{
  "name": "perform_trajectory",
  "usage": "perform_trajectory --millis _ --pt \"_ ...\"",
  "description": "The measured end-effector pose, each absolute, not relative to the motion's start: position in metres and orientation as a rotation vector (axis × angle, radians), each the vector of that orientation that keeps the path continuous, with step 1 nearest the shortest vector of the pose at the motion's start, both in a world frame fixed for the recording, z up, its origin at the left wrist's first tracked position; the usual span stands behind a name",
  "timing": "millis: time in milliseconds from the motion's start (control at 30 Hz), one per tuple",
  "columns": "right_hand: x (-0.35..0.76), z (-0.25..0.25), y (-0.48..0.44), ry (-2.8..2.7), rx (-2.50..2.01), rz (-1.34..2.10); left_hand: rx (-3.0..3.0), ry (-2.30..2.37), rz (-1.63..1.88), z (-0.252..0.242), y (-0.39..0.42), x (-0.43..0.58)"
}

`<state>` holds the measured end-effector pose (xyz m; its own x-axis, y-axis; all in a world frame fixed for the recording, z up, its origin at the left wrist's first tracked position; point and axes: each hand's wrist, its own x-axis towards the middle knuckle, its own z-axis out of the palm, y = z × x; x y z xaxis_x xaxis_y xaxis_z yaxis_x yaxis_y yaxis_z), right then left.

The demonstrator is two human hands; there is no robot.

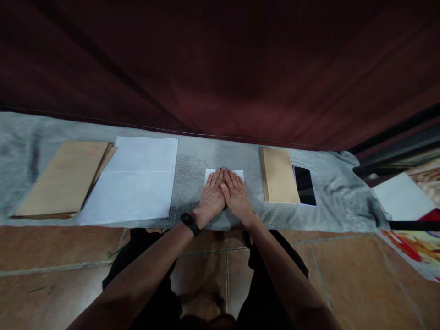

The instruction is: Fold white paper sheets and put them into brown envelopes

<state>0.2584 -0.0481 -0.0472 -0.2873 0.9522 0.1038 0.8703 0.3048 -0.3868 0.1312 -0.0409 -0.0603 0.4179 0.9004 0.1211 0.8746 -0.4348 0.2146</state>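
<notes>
While pressing down flat, palms open and fingers stretched, side by side: left hand (pixel 211 198) and right hand (pixel 238 198), both on folded white paper (pixel 240 174) mid grey cloth (pixel 192 158), grasping nothing. Already folded small, seemingly mid-crease. Untouched: white sheets (pixel 137 178) and brown envelope stack (pixel 65 178) leftward; second envelope stack (pixel 279 176) and black phone (pixel 304 184) rightward.

Grey cloth (pixel 192 160) bears envelopes (pixel 65 178), sheets (pixel 137 178), folded paper (pixel 238 173), phone (pixel 304 185).
</notes>
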Motion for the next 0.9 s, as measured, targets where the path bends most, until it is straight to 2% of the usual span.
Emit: perform_trajectory --millis 900 --pt "0.278 -0.06 -0.05 -2.257 -1.757 0.131 2.458 1.704 0.387 -0.054 -0.043 0.123"
